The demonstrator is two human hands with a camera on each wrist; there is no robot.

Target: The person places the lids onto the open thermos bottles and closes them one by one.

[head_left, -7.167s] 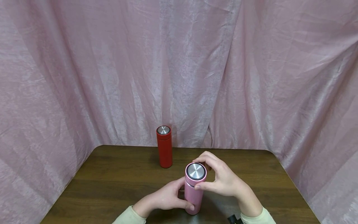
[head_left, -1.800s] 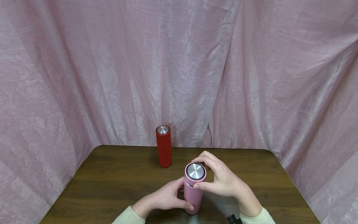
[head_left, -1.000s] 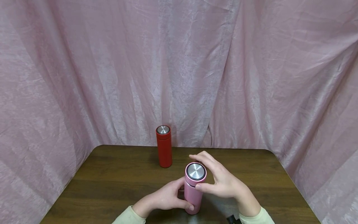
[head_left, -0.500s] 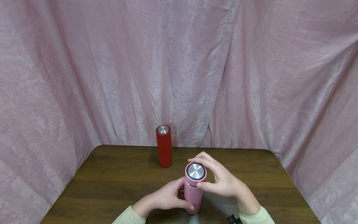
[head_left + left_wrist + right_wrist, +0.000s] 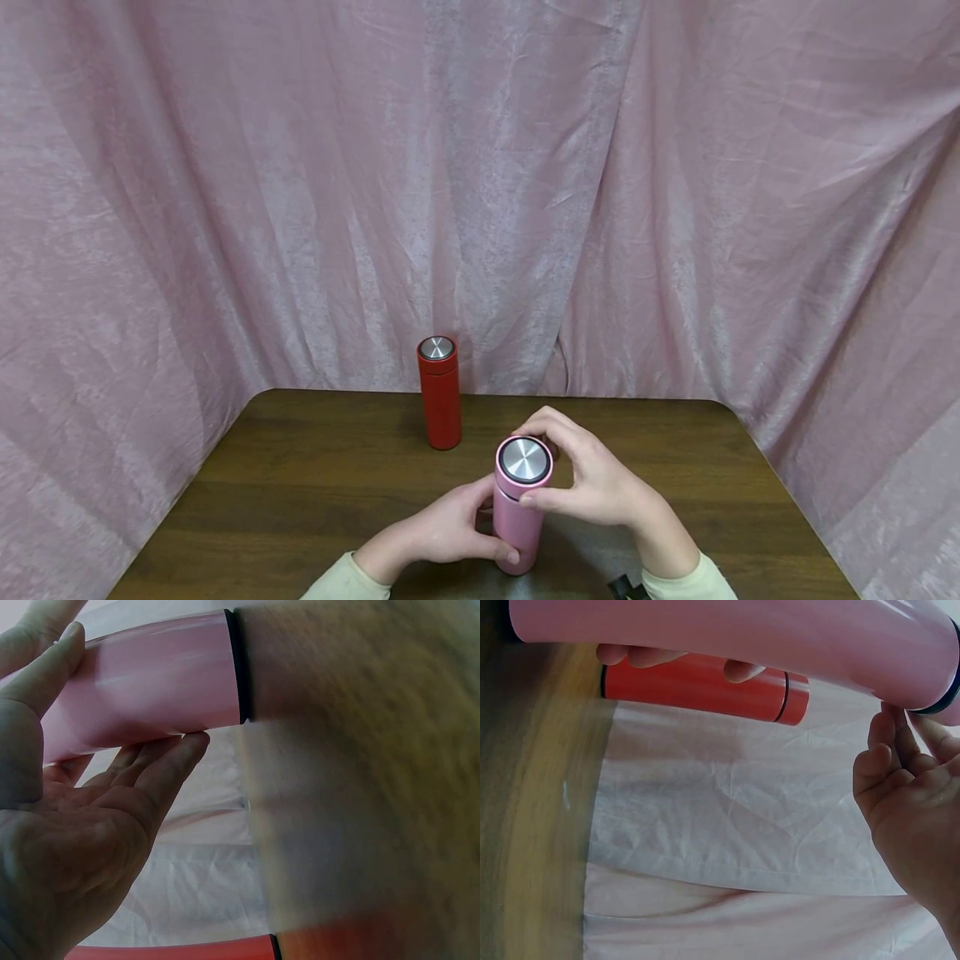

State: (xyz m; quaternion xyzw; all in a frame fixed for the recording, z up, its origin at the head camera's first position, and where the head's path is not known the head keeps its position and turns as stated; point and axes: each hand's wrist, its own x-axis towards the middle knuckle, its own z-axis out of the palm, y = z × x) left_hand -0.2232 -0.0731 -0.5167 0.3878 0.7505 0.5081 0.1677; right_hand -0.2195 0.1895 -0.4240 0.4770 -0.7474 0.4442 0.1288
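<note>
Pink curtain [image 5: 480,192] hangs behind a brown table [image 5: 315,475]. On it, the pink flask [image 5: 517,527] stands upright between both hands: the left hand [image 5: 453,525] grips its body, thumb in front and fingers behind, while the right hand [image 5: 592,479] pinches its lid [image 5: 525,461] between thumb and fingers. Farther back, toward the left, stands a red flask [image 5: 441,408].

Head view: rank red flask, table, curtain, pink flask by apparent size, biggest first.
1. Curtain
2. Table
3. Pink flask
4. Red flask
Pink flask stands nearer the camera, so the flasks' true size order is unsure.
</note>
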